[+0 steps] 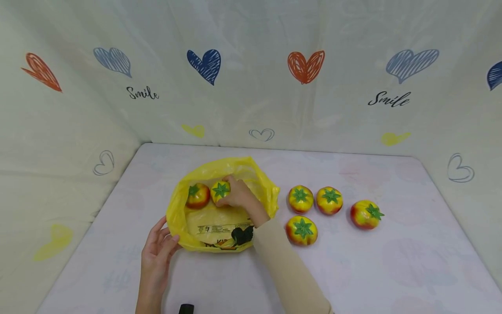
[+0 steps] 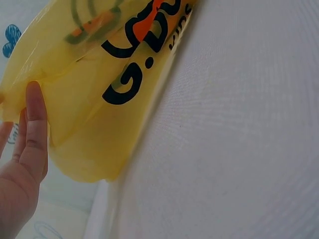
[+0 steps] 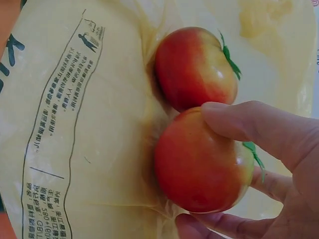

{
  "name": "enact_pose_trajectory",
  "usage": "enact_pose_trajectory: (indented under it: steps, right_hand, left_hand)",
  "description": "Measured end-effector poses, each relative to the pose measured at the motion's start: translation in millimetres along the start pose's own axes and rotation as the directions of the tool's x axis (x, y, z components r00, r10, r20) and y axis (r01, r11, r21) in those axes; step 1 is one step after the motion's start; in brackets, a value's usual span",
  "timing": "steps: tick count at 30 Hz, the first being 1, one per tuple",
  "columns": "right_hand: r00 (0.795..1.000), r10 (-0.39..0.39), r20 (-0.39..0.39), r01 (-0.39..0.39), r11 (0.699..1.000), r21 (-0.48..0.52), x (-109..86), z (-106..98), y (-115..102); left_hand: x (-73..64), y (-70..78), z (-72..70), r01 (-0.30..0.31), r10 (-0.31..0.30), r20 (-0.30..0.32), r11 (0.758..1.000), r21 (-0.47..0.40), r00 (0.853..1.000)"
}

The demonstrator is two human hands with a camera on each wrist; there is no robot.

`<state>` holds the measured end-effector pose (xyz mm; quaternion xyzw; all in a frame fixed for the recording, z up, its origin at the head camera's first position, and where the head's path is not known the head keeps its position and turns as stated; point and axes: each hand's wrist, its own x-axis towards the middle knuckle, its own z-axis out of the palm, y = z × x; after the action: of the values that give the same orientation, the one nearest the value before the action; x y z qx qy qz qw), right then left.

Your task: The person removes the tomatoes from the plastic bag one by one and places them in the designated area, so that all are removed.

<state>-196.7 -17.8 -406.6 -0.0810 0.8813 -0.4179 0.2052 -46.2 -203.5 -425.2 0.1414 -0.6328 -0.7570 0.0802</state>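
Observation:
A yellow plastic bag (image 1: 221,221) lies spread wide on the table with its mouth up. Inside it sit two red-and-yellow toy tomatoes with green star-shaped leaves, side by side. My right hand (image 1: 238,194) reaches into the bag and grips the right-hand tomato (image 3: 202,162) between thumb and fingers. The other tomato (image 3: 195,68) lies against it. At the bag's near left edge, my left hand (image 1: 154,250) touches the outside of the plastic, its fingers (image 2: 36,107) fairly straight against the bag wall.
Right of the bag, several more toy tomatoes lie on the white table: two at the back (image 1: 300,199) (image 1: 329,200), one nearer (image 1: 301,230), one farther right (image 1: 365,214). A small black object (image 1: 186,309) shows at the bottom edge. A heart-printed curtain (image 1: 251,104) surrounds the table.

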Motion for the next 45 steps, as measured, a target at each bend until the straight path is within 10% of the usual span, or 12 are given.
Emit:
enact_pose_trajectory:
  steps: [23,45]
  right_hand:
    - [0.989,0.005,0.150,0.003,0.999,-0.053,-18.2,-9,0]
    - [0.990,-0.029,0.137,0.045,0.992,-0.114,-50.9,-14,-4]
  left_hand:
    - [1.4,-0.6,-2.7,0.033,-0.033,-0.013,0.999,0.008,0.999]
    - [1.2,-0.2,-2.0,0.021,-0.021,-0.005,1.000,0.001,1.000]
